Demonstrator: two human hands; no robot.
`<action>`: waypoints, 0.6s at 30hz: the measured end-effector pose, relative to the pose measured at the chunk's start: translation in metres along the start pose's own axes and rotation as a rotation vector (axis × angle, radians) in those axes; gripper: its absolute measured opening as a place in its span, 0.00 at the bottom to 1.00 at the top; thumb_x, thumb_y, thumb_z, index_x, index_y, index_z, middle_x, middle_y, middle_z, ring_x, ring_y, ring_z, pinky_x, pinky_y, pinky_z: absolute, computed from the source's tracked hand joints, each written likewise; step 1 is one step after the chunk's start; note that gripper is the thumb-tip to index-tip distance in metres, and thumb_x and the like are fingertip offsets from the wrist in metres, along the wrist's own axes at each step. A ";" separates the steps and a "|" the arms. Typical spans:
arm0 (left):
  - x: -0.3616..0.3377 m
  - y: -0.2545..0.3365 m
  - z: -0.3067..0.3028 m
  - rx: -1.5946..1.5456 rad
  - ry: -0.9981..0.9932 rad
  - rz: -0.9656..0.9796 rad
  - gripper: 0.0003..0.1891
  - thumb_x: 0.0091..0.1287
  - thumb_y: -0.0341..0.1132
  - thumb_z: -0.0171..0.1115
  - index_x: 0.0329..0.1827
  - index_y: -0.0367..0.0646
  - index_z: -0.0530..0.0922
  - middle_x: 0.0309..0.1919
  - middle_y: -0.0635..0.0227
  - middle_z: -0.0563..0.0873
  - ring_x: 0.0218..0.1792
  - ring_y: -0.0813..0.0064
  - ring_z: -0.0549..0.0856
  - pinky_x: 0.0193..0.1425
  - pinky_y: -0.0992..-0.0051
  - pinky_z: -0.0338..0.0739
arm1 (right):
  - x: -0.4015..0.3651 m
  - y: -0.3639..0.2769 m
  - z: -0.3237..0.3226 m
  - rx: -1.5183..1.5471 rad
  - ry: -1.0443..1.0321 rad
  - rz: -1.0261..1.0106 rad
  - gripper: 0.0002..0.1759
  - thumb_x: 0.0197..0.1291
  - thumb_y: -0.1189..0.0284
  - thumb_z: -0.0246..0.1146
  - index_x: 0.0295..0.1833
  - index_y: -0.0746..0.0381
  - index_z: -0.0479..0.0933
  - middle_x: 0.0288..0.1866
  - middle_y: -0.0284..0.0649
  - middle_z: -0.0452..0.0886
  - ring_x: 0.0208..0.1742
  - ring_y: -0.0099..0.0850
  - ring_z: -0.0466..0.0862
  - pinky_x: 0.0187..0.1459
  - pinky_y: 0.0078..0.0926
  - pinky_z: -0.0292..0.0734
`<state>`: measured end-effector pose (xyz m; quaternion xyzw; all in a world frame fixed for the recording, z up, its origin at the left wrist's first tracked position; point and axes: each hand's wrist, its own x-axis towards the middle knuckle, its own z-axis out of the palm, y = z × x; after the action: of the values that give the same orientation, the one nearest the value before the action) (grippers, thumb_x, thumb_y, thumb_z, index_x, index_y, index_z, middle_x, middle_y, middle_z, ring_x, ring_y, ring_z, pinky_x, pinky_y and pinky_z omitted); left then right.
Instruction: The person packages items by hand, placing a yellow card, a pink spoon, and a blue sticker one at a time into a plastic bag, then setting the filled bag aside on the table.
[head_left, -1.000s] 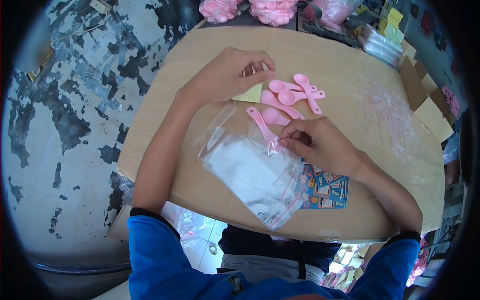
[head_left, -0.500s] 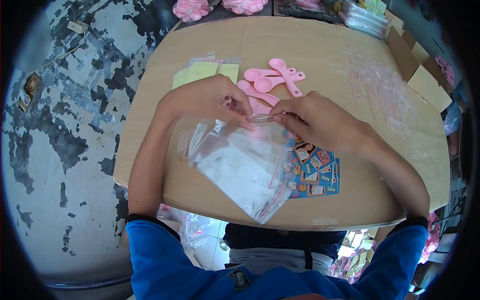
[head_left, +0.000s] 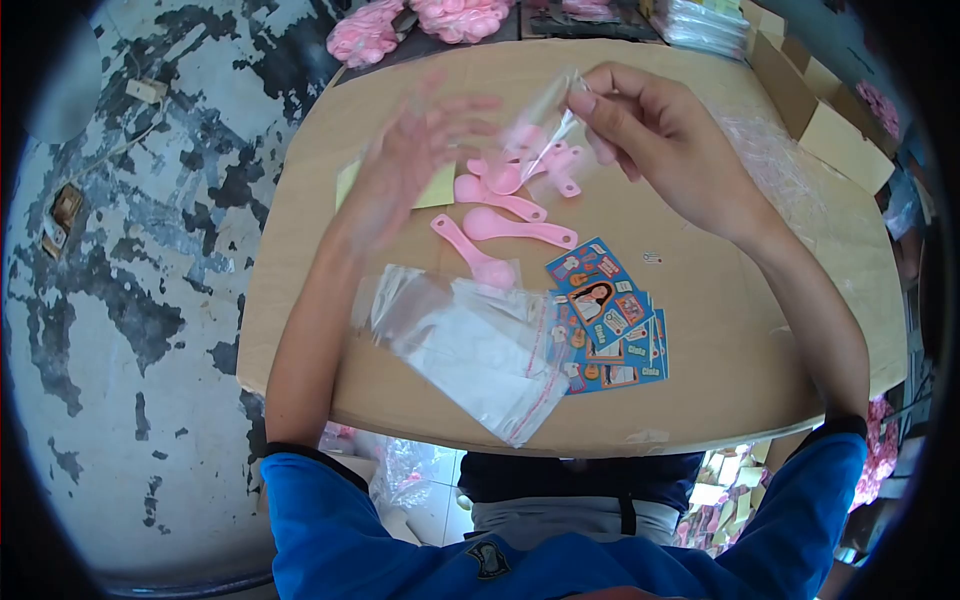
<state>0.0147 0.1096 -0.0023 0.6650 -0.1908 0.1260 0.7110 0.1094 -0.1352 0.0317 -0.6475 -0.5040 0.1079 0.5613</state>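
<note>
Two fingertips of my right hand [head_left: 655,150] pinched one clear bag [head_left: 540,135] by its top edge, up above the pink spoons [head_left: 510,215], likely so it hung free for opening. My left hand [head_left: 415,160], blurred, was spread wide just beside it, holding nothing.

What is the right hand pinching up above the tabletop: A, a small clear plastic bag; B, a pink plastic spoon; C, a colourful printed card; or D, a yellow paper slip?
A: the right hand pinches the small clear plastic bag by its top edge, raised over the pink plastic spoons, while the colourful printed cards lie flat nearer the person.
</note>
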 end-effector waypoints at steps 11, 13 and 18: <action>-0.011 -0.011 0.047 0.484 0.116 -0.326 0.34 0.77 0.57 0.37 0.68 0.31 0.64 0.59 0.53 0.77 0.58 0.65 0.79 0.62 0.69 0.73 | -0.003 0.000 0.011 -0.067 0.191 -0.265 0.12 0.73 0.66 0.54 0.50 0.63 0.75 0.39 0.29 0.79 0.32 0.14 0.73 0.31 0.13 0.70; -0.009 -0.010 0.044 0.499 0.080 -0.306 0.36 0.77 0.58 0.34 0.67 0.30 0.66 0.57 0.53 0.78 0.56 0.65 0.80 0.61 0.69 0.73 | -0.001 0.000 0.009 -0.066 0.212 -0.307 0.11 0.73 0.65 0.53 0.51 0.61 0.75 0.45 0.28 0.78 0.33 0.13 0.73 0.30 0.11 0.69; -0.017 -0.014 0.049 0.041 -0.087 -0.115 0.42 0.74 0.65 0.33 0.70 0.30 0.64 0.58 0.53 0.78 0.60 0.62 0.77 0.65 0.65 0.71 | -0.009 0.006 0.018 0.027 0.077 -0.143 0.12 0.72 0.68 0.55 0.51 0.65 0.75 0.32 0.32 0.76 0.33 0.16 0.75 0.33 0.18 0.72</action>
<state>0.0004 0.0608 -0.0205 0.6942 -0.1805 0.0600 0.6942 0.0958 -0.1303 0.0169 -0.6058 -0.5257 0.0495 0.5951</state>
